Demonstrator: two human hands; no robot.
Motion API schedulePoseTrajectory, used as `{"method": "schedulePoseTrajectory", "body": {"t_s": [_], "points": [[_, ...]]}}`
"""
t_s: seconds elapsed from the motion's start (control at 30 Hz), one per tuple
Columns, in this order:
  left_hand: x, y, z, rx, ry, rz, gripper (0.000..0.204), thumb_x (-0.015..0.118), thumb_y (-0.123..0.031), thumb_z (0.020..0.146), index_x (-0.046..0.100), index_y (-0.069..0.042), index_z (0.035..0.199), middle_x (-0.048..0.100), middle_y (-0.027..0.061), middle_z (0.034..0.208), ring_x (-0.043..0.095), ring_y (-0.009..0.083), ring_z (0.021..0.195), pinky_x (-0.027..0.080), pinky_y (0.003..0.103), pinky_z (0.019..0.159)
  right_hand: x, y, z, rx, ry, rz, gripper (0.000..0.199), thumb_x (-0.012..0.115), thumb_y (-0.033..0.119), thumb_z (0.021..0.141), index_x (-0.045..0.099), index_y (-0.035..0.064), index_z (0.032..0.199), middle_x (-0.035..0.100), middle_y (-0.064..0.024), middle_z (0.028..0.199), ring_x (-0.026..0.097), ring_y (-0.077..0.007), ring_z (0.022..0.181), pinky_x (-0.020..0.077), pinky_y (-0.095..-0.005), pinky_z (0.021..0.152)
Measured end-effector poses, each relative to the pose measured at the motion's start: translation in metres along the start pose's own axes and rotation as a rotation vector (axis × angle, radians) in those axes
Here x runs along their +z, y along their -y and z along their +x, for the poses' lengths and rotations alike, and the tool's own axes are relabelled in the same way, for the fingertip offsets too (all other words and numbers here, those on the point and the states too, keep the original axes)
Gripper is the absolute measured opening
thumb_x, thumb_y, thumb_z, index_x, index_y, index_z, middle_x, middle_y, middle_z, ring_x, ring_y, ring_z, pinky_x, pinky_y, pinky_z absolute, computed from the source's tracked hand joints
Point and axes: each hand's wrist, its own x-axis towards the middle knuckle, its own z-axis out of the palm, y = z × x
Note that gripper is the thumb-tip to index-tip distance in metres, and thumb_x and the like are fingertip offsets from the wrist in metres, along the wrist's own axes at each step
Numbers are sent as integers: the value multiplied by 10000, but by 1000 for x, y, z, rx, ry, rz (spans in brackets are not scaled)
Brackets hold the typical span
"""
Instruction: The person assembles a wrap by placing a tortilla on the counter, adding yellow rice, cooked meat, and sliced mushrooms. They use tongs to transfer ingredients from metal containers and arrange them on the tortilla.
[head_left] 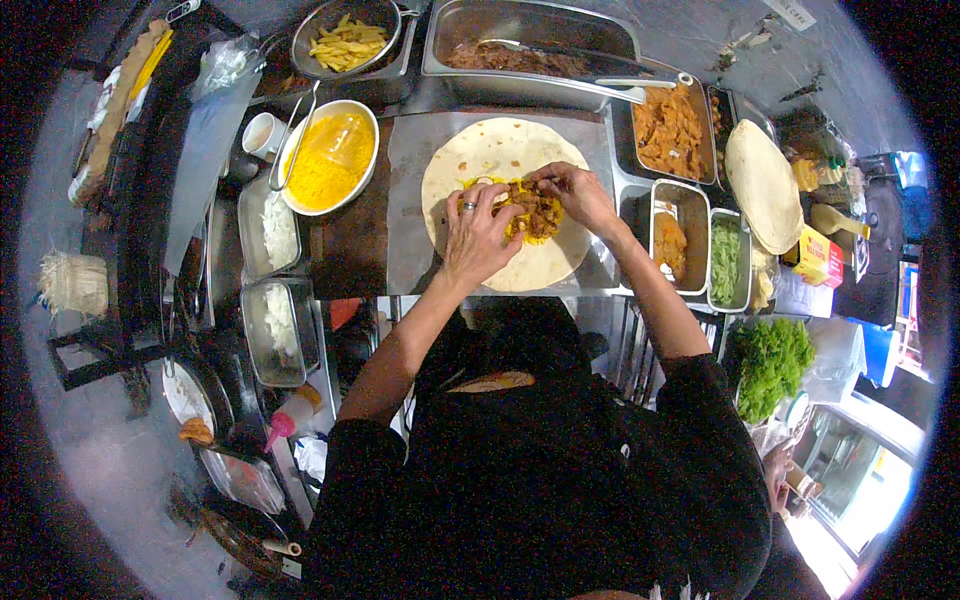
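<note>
Centre frame: left hand (478, 232) flat, fingers spread, steadying the filling (530, 212) on the open tortilla (505, 205); right hand (575, 190) pinches meat there; beyond, upper left, cheese bowl (330, 155) within reach.

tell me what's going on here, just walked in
A person is building a wrap at a food counter. Both hands are on the filling, a heap of meat and yellow shredded cheese, in the middle of an open flour tortilla lying flat on a sheet. The left hand rests at the heap's near left side, the right hand pinches at its top. Around it stand a bowl of cheese, a bowl of fries and metal tubs of fillings.
</note>
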Motion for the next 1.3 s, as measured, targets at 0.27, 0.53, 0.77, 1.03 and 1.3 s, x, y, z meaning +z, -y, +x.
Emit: {"method": "schedulePoseTrajectory", "body": {"t_s": [0.27,0.53,0.77,1.03,1.3], "points": [[-1,12,6,-170,-160,-96,613,699,-329,750,517,-79,1279,485,133,1333,427,325,1254,278,471,1060,-3,-14,-7,-48,30,74,403,482,-122,805,632,33,1146,658,-96,1103,623,-213,1055,471,-312,950],[2,28,7,-121,19,-156,602,695,-288,729,533,-67,1265,452,142,1378,427,357,1266,324,484,1069,1,-40,-3,-95,51,329,475,463,-141,734,616,12,1156,617,-135,1163,599,-245,1081,463,-316,959],[-48,-11,-45,-290,-338,-567,417,655,-67,777,605,-96,1190,482,165,1344,467,341,1243,395,423,1029,-9,56,-16,-311,-62,-423,317,466,13,910,609,107,1177,595,-153,1141,592,-349,1026,492,-391,858],[-51,10,-214,-1209,-478,-923,256,530,28,883,582,-18,1130,582,73,1136,606,131,931,522,241,703,127,245,-36,-815,406,-146,377,616,14,772,629,73,1144,649,-183,1005,639,-361,935,530,-390,807],[-100,38,-267,-1172,-913,-962,389,506,66,874,513,-34,1250,546,61,1264,587,146,931,538,278,737,369,275,39,-1144,472,-538,267,603,321,775,683,75,841,669,-104,819,666,-245,817,529,-370,644]]}}
